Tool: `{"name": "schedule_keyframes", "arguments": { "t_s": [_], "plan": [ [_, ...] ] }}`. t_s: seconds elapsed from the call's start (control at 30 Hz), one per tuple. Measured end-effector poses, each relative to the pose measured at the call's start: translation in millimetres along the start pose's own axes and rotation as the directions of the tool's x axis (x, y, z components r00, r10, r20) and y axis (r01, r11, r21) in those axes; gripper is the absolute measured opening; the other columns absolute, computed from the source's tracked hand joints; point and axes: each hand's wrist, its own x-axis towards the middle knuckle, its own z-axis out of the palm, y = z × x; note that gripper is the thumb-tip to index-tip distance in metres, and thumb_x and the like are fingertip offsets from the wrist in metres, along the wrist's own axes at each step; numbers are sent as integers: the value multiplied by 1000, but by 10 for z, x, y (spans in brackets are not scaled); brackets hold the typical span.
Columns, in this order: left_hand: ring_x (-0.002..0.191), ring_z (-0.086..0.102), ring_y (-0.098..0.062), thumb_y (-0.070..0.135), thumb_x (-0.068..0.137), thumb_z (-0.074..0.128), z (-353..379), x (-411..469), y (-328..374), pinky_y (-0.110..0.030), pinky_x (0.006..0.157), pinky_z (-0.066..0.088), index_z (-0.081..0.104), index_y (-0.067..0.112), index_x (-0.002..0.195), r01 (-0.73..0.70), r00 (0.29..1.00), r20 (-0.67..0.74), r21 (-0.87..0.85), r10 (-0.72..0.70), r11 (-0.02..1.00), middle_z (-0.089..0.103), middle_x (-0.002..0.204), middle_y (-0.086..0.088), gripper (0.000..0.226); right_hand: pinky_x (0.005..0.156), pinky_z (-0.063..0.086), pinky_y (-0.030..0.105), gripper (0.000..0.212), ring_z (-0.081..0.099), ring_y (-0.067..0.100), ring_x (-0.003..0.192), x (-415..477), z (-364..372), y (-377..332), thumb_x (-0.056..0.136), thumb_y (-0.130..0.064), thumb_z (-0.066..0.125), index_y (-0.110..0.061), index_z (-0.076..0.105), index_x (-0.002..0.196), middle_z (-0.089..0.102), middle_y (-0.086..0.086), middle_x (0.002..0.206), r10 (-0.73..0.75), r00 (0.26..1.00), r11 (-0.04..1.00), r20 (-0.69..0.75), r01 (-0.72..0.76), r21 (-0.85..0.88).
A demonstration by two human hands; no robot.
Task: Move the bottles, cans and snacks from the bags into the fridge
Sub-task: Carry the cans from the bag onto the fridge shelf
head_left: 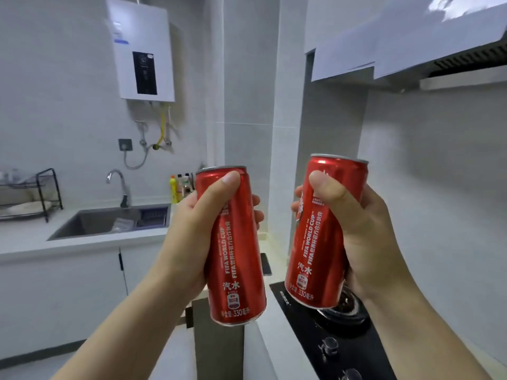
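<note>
Head view: two slim red soda cans held up in front, upright, well apart. Wrapped round the left can point(236, 270): the left hand point(196, 226), thumb pressed high near the rim, fingertips peeking round the far side. Clamped on the right can point(312, 259) the same way: the right hand point(365, 237), thumb across the upper body.

Probably full and sealed, so fairly heavy for the size. Thin aluminium walls, stiff while sealed, easily dented if dropped (smooth, maybe slippery too). Best gripped round the middle, as here, kept upright and unshaken.

Readable down both sides: "FIFA WORLD CUP", Chinese characters alongside, "汽水", and "330" at the bottom.

Below the right can, a black gas hob point(301, 327). Off left, a steel sink point(96, 218) set in the table point(24, 242), and a white water heater point(137, 31) on the wall. No fridge or bags in sight.
</note>
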Motion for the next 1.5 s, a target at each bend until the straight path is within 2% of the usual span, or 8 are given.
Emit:
{"name": "schedule_keyframes", "arguments": {
  "t_s": [0.1, 0.23, 0.43, 0.67, 0.93, 1.1, 1.3, 1.5],
  "plan": [
    [77, 71, -24, 56, 56, 68, -398, -15, 110, -32, 64, 56, 64, 8, 108, -28, 996, -85, 49, 32, 998, 73, 91, -12, 71, 63, 58, 28, 28, 72, 22, 76, 107, 412, 144, 68, -46, 68, -26, 66, 86, 71, 6, 84, 12, 996, 998, 91, -18, 64],
    [73, 71, -23, 54, 61, 69, -844, -63, 236, -31, 62, 56, 66, 6, 105, -57, 975, -210, 107, 78, 993, 72, 86, -13, 65, 68, 60, 31, 23, 72, 21, 79, 268, 925, 298, 67, -48, 69, -31, 68, 82, 72, 5, 86, 18, 976, 991, 217, -46, 124],
    [68, 71, -20, 50, 62, 71, -1344, -145, 458, -29, 59, 56, 67, 6, 101, -107, 885, -428, 193, 182, 975, 73, 80, -10, 60, 65, 57, 27, 24, 73, 19, 80, 511, 1635, 532, 67, -48, 70, -31, 70, 85, 73, 4, 87, -10, 902, 964, 432, -107, 245],
    [68, 71, -21, 54, 61, 70, -1600, -331, 654, -27, 57, 55, 66, 6, 105, -76, 674, -664, 372, 323, 925, 74, 82, -11, 65, 68, 57, 32, 42, 72, 21, 80, 743, 2375, 698, 68, -49, 74, -18, 68, 96, 72, 7, 88, -55, 755, 899, 653, -247, 361],
    [72, 71, -23, 48, 68, 63, -1643, -770, 751, -29, 60, 57, 64, 4, 107, 30, 373, -805, 508, 462, 861, 73, 85, -10, 59, 67, 59, 35, 39, 72, 22, 79, 607, 3016, 795, 62, -48, 79, -25, 66, 90, 73, 7, 88, -151, 542, 771, 827, -459, 442],
    [74, 71, -24, 55, 59, 68, -1533, -1225, 821, -29, 61, 55, 65, 4, 107, 99, 210, -821, 558, 531, 824, 72, 90, -14, 69, 69, 61, 37, 31, 72, 24, 78, 248, 3280, 647, 65, -45, 76, -25, 67, 87, 73, 8, 87, -237, 408, 719, 881, -536, 442],
    [78, 72, -26, 48, 67, 72, -1266, -1879, 1005, -35, 67, 59, 68, 13, 100, 139, 44, -793, 607, 607, 783, 73, 91, -10, 48, 69, 59, 37, 43, 72, 21, 81, -349, 3463, 252, 61, -53, 77, -26, 66, 93, 72, 7, 91, -323, 272, 683, 907, -596, 422],
    [77, 72, -24, 46, 73, 63, -911, -2645, 1248, -31, 65, 58, 69, 10, 101, 205, -58, -741, 647, 669, 734, 73, 90, -9, 45, 63, 57, 28, 33, 72, 18, 78, -1038, 3444, -269, 66, -45, 73, -27, 65, 93, 73, 6, 89, -405, 197, 626, 893, -652, 428]
  ]
}}
